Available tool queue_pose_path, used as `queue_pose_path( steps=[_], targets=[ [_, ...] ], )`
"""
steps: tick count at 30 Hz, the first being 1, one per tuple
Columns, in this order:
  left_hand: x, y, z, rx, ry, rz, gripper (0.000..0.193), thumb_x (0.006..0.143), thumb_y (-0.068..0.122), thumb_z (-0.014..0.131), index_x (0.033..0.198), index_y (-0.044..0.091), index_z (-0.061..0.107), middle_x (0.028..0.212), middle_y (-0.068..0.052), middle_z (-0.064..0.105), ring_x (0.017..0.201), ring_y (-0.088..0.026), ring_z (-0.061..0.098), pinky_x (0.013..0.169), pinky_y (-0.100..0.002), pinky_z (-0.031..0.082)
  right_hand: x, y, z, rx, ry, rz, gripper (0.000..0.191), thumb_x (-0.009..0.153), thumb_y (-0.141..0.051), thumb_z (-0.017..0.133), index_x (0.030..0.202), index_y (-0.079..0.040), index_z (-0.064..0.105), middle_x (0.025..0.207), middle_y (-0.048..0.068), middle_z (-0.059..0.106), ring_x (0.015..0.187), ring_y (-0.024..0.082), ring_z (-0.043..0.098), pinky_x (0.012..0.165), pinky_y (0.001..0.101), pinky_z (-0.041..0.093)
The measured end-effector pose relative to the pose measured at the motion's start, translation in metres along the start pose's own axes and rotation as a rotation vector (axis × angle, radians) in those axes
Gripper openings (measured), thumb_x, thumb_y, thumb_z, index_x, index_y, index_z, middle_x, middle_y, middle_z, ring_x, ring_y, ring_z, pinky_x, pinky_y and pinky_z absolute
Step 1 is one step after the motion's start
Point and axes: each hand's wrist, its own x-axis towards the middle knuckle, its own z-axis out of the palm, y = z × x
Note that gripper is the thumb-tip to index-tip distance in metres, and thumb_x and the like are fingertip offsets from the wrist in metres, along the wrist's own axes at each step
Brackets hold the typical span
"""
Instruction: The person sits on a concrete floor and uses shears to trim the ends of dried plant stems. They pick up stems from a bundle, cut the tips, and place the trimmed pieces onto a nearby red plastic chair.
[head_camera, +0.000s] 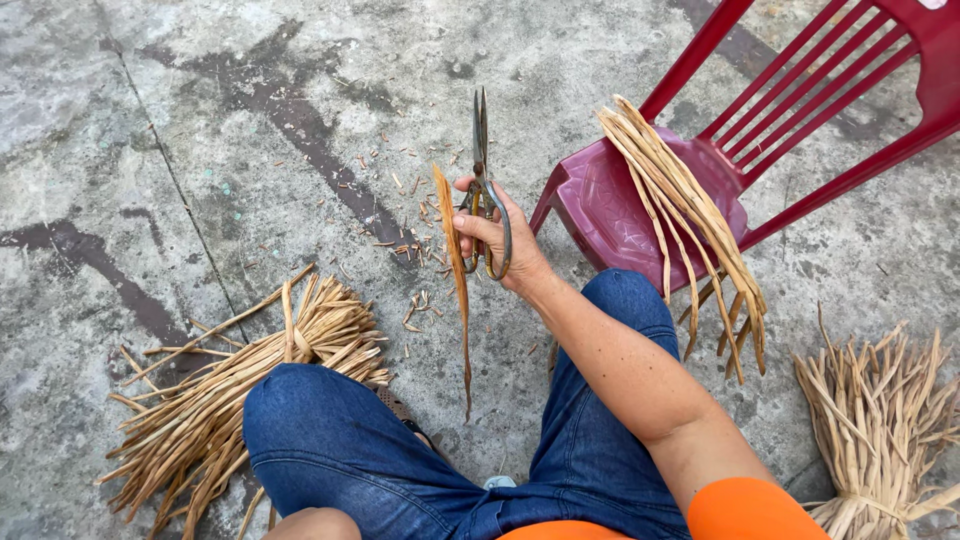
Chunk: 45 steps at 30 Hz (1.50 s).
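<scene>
I see the right hand (497, 240) at centre, holding scissors (482, 180) upright with a single strip (458, 280) just at 9 o'clock of them. Chair (640, 200) at 2 o'clock, loose strips (690, 220) draped over its seat. Tied bundle (230, 390) at 8 o'clock, probably partly under my knee. Second bundle (880, 420) at 4 o'clock. Trimmings (410, 245) on the floor at 11.

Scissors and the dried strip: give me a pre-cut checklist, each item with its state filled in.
1. Scissors gripped in the right hand, fingers through the handle loops: ok.
2. Blades point up and away from the body, shut: ok.
3. Dried strip held in the same hand, hanging down between the knees: ok.
4. Left hand ready to steady the strip: cannot tell, it is out of view.
5. Strips draped over the red chair seat lie apart from the blades: ok.
6. Tied bundle by the left knee sits apart from the scissors: ok.
</scene>
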Motion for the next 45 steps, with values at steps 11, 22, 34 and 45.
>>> queue_pose_path(
  steps=[11, 22, 34, 45],
  targets=[
    [-0.032, -0.046, -0.028, 0.212, 0.338, -0.503, 0.018, 0.102, 0.005, 0.066, 0.119, 0.001, 0.071, 0.101, -0.007, 0.076, 0.076, -0.007, 0.062, 0.067, -0.02, 0.051, -0.007, -0.009, 0.009, -0.02, -0.023, -0.054, 0.052, 0.09, -0.003, 0.075, 0.136, -0.005, 0.052, 0.091, 0.007, 0.067, 0.066, 0.013, 0.064, 0.058, 0.0285, 0.055],
    [-0.067, -0.211, -0.067, 0.233, 0.419, -0.769, 0.027, 0.093, 0.014, 0.078, 0.118, 0.004, 0.073, 0.101, -0.002, 0.076, 0.079, -0.003, 0.063, 0.071, -0.021, 0.055, -0.016, -0.011, 0.021, -0.129, -0.085, -0.143, 0.052, 0.094, -0.002, 0.076, 0.139, -0.006, 0.051, 0.094, 0.006, 0.067, 0.072, 0.011, 0.063, 0.062, 0.0262, 0.052],
    [-0.073, -0.222, -0.072, 0.243, 0.497, -0.771, 0.024, 0.099, 0.018, 0.072, 0.121, 0.008, 0.074, 0.094, 0.001, 0.077, 0.081, -0.002, 0.066, 0.067, -0.02, 0.052, -0.022, -0.01, 0.018, -0.763, -0.067, -0.317, 0.062, 0.093, -0.027, 0.082, 0.143, -0.009, 0.05, 0.109, 0.004, 0.069, 0.101, 0.012, 0.067, 0.089, 0.0297, 0.057],
    [-0.078, -0.225, -0.073, 0.278, 0.554, -0.735, 0.015, 0.1, 0.015, 0.073, 0.111, 0.004, 0.072, 0.085, 0.001, 0.073, 0.073, -0.003, 0.065, 0.066, -0.019, 0.055, -0.034, -0.021, 0.039, -1.202, -0.029, -0.585, 0.072, 0.079, -0.029, 0.093, 0.137, -0.01, 0.055, 0.117, 0.01, 0.064, 0.094, 0.022, 0.065, 0.084, 0.0358, 0.055]
  ],
)
